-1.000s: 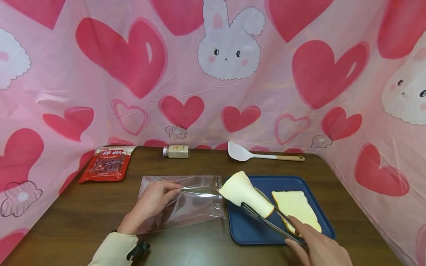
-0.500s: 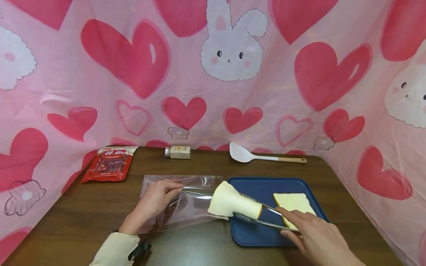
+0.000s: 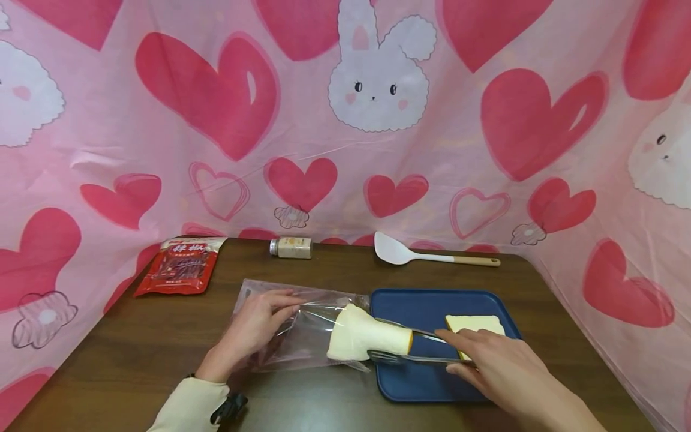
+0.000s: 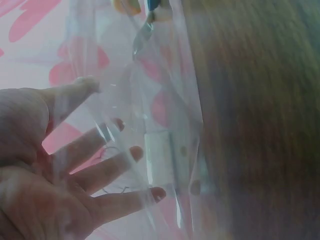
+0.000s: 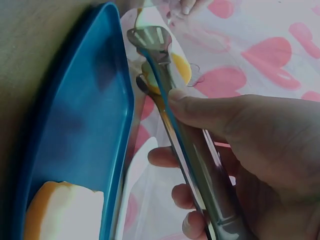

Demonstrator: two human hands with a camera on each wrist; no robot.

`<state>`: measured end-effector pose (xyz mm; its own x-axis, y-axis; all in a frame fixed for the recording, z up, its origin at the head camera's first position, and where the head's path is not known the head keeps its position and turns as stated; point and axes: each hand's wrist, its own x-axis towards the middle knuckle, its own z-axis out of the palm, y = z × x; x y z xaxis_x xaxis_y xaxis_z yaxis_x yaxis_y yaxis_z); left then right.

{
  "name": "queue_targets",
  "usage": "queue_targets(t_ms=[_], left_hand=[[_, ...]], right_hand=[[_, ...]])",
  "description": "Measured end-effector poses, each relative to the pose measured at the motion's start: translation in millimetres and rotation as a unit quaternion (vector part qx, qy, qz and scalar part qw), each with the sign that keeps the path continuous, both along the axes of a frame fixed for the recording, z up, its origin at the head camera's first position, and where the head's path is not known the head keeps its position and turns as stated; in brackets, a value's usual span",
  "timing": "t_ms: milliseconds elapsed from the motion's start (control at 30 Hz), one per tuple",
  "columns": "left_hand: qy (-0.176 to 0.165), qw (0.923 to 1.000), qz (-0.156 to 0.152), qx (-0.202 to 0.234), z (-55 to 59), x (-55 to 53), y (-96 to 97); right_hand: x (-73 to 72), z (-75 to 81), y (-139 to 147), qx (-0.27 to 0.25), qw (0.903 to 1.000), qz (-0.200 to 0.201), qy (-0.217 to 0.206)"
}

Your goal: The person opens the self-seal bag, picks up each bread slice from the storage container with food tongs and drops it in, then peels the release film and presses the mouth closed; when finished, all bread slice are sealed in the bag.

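left sleeve (image 3: pixel 189 408): cream, plain | wrist strap (image 3: pixel 229 409): black, chunky

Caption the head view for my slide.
Left hand pinches a clear bag; tongs in the right hand hold a bread slice at the bag's mouth.

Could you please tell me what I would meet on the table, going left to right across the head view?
Red packet → jar on its side → bent bread slice between the tongs → second slice on the blue tray. The clear bag and spatula overlap these crosswise, so I left them out.
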<state>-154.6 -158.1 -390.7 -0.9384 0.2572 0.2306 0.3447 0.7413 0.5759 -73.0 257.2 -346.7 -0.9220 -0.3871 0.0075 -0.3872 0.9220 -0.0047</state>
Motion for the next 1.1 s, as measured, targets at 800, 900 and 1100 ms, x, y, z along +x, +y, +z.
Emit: queue_targets(t_ms=[800, 900, 1100], left_hand=[[0.058, 0.9978, -0.030, 0.010, 1.4, 7.7, 20.9], [0.069, 0.9973, -0.025, 0.004, 0.6, 7.7, 20.9], [0.049, 0.9986, -0.021, 0.001, 0.9, 7.1, 15.7]], right_hand=[[-28.8, -18.7, -39, -0.058, 0.9906, 0.119, 0.033], [-31.0, -20.5, -43, -0.060, 0.9905, 0.118, 0.037], [-36.5, -22.9, -44, -0.061, 0.9921, 0.108, 0.020]])
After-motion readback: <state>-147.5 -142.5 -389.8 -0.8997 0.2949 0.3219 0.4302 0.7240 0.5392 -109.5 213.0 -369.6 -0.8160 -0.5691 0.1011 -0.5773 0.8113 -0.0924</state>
